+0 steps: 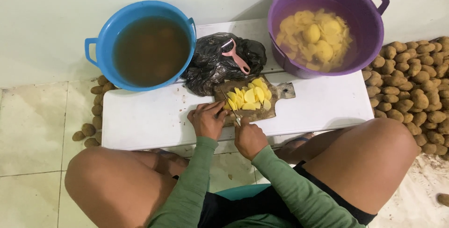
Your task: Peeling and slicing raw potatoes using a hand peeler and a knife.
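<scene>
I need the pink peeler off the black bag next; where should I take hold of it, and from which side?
Take the pink peeler by its straight handle, the lower right end, coming from above on the cutting board side. The blade head points up-left, and the handle lies flat and free on the black bag.

We've got both hands crowded onto the wooden cutting board (262, 106), so that middle patch is tight. Behind it the black plastic bag (213, 66) with the pink peeler (235, 56) blocks the straight path back. The blue tub (145, 45) walls off the back left, the purple tub (322, 24) the back right. Open room is the bare white table (140, 120) left of the board, and the stretch to its right. Off the right edge, the potato pile (411, 87) crowds the floor.
</scene>
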